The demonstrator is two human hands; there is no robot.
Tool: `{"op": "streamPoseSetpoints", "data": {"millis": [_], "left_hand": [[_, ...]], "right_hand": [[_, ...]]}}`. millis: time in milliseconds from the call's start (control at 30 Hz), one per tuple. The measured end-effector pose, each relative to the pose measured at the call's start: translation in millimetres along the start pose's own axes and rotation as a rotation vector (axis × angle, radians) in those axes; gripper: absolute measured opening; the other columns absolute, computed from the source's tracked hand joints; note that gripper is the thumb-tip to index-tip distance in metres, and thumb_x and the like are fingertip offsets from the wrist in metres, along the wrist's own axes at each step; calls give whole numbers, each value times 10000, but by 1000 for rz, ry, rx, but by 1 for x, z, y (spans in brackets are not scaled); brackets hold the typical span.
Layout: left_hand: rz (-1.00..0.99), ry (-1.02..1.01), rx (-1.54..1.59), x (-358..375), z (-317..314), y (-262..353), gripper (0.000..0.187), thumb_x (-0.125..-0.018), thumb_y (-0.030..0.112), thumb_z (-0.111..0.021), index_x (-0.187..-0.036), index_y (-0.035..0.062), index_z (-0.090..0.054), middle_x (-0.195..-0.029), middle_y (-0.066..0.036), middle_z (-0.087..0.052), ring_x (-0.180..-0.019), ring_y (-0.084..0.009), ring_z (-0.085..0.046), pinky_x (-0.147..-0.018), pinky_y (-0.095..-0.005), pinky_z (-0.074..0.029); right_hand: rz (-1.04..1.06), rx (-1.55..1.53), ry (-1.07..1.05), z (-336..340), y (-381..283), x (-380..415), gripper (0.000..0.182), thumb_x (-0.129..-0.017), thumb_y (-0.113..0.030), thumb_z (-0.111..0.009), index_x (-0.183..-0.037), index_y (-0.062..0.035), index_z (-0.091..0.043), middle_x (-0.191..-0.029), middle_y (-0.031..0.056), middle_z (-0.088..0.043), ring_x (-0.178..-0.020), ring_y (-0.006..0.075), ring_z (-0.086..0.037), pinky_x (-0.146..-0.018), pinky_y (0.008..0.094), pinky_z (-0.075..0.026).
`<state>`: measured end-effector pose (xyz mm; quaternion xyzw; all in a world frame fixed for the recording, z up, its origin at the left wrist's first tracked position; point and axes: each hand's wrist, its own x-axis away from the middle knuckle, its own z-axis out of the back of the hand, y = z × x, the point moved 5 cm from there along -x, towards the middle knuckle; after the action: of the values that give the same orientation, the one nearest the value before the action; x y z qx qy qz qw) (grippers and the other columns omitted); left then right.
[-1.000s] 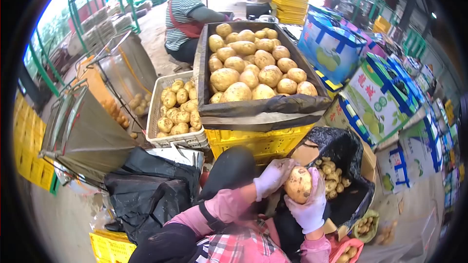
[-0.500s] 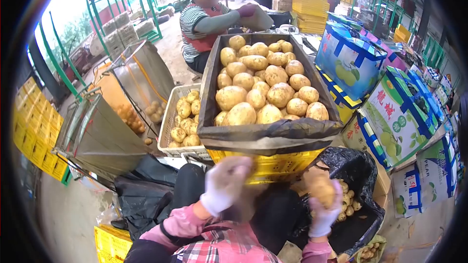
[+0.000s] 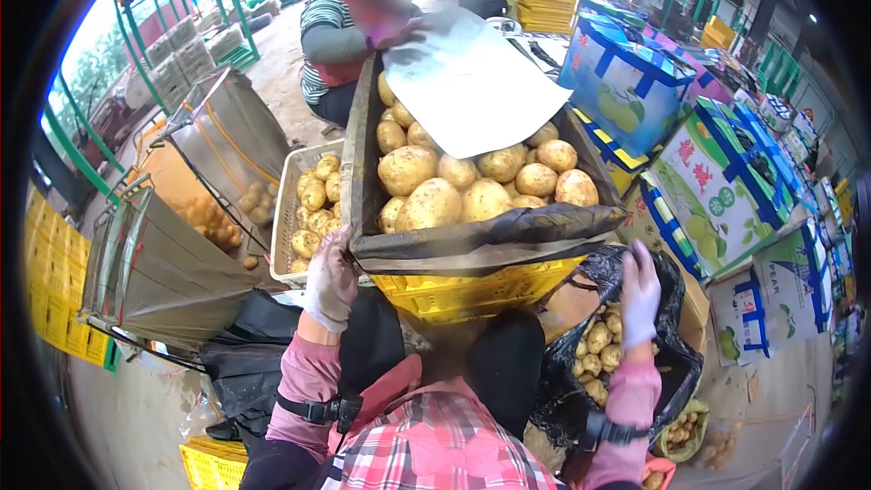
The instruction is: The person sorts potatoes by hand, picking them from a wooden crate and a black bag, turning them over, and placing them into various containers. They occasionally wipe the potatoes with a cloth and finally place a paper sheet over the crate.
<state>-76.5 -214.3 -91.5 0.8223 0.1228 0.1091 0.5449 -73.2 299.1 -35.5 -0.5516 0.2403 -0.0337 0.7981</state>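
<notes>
My left hand [image 3: 332, 279], in a pale glove, is at the near left corner of a crate with a dark liner [image 3: 490, 254]; its fingers are closed on the liner's edge. My right hand [image 3: 641, 286], also gloved, is held up over the black plastic bag [image 3: 667, 313] with nothing in it, fingers stretched. Small potatoes [image 3: 599, 340] lie inside that bag. Large potatoes [image 3: 431, 203] fill the lined crate. A white sheet [image 3: 472, 82] covers the far part of them. A co-worker's gloved hand [image 3: 399, 34] is at the sheet's far left corner.
A white basket of potatoes [image 3: 283, 218] stands left of the crate. Farther left are tall grey bags [image 3: 168, 263] and yellow crates [image 3: 54, 263]. Printed fruit boxes [image 3: 717, 191] are stacked at the right. The co-worker [image 3: 328, 45] sits beyond the crate.
The white sheet now lies over the crate's far part. My left hand has moved left to the crate's corner. The potato has left my right hand, which has risen and opened. The view has shifted.
</notes>
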Motion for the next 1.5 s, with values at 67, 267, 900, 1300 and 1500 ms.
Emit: {"op": "streamPoseSetpoints", "data": {"millis": [67,267,900,1300,1500], "left_hand": [[-37,24,-66,4,-4,3,145,-1018,267,-600,-996,124,-618,-785,23,-562,-631,-84,-491,-550,-244,-389],[-130,30,40,31,-38,67,174,-1026,293,-588,-1011,120,-605,-810,37,-570,-618,-81,-510,-522,-241,-399],[-106,-122,-43,0,-70,117,169,-996,208,-652,-887,134,-546,-735,61,-515,-604,-47,-480,-533,-217,-387],[82,11,-42,26,-4,46,152,-978,191,-654,-900,92,-568,-702,62,-541,-516,-35,-466,-424,-214,-423],[42,20,-237,23,-14,38,163,-972,161,-651,-853,80,-575,-672,47,-548,-535,-40,-472,-462,-222,-404]], "right_hand": [[26,212,57,-24,-15,-30,490,-982,-268,-648,-1328,67,-554,-1260,242,-622,-1163,342,-600,-1043,367,-437],[904,410,-246,-112,-153,27,397,-807,-190,-739,-1170,-57,-652,-1153,144,-659,-1162,363,-589,-1031,494,-436],[295,548,-983,-181,-212,20,579,-803,-462,-772,-1185,-35,-685,-784,87,-670,-752,231,-667,-726,344,-517],[262,1079,-664,-158,-149,-104,341,-835,-366,-693,-1065,-118,-741,-1052,194,-722,-1043,344,-684,-916,450,-528],[205,1383,125,-12,-146,-231,224,-940,-189,-538,-1093,-97,-673,-1060,178,-708,-1001,361,-699,-865,458,-553]]}}
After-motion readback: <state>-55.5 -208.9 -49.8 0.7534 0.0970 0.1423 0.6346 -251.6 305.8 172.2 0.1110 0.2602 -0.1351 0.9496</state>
